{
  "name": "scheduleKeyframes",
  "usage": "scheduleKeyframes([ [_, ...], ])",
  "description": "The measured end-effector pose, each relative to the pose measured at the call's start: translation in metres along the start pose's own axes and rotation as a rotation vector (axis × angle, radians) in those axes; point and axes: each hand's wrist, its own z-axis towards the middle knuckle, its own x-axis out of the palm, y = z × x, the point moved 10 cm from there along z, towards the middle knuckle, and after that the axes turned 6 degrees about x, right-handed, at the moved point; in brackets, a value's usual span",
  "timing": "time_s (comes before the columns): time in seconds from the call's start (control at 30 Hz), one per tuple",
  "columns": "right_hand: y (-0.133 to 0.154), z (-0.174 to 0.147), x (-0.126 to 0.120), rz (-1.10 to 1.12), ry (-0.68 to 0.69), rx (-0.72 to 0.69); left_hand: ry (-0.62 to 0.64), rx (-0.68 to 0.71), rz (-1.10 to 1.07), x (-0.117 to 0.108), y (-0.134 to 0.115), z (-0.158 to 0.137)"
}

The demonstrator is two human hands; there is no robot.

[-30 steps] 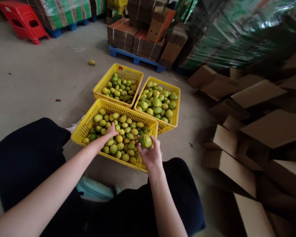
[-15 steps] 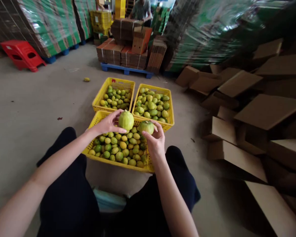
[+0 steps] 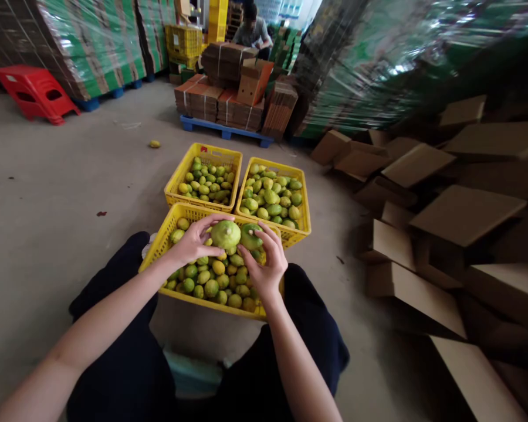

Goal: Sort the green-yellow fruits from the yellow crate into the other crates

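My left hand (image 3: 196,240) is closed around a large pale-green lemon (image 3: 226,235), thumb below and fingers above. Close beside it, my right hand (image 3: 266,258) grips a darker green lemon (image 3: 250,235) between thumb and fingers. Both fruits are held above the near yellow crate (image 3: 211,306), which contains many green and yellow lemons (image 3: 211,288). My hands and the two fruits hide part of its back edge. Behind it stand a left yellow crate (image 3: 171,186) and a right yellow crate (image 3: 308,214), each with lemons inside.
One lemon (image 3: 154,143) lies on the floor at left, with a red stool (image 3: 37,94) beyond. A blue pallet (image 3: 226,130) carries stacked flat cardboard (image 3: 240,114); a person (image 3: 256,32) is behind it. Open cardboard boxes (image 3: 469,214) heap up on the right.
Both held lemons have turned in my fingers and now show different sides. My hands have come closer together and sit slightly lower in view. The camera has tilted slightly.
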Motion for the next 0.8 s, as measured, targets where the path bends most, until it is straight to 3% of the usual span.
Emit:
scheduleKeyframes([
  [0.13,0.01,-0.002,-0.003,-0.083,-0.046,-0.089,-0.001,-0.042,-0.019,0.004,0.007,-0.004],
  [0.3,0.022,-0.007,0.0,-0.051,-0.064,-0.238,0.026,0.061,-0.028,0.006,-0.009,-0.005],
  [0.63,0.028,-0.01,0.001,-0.091,-0.062,-0.246,0.035,0.137,0.031,0.006,-0.02,-0.006],
  [0.8,0.038,-0.014,0.002,-0.097,-0.066,-0.35,0.033,0.114,0.034,0.007,-0.019,-0.006],
])
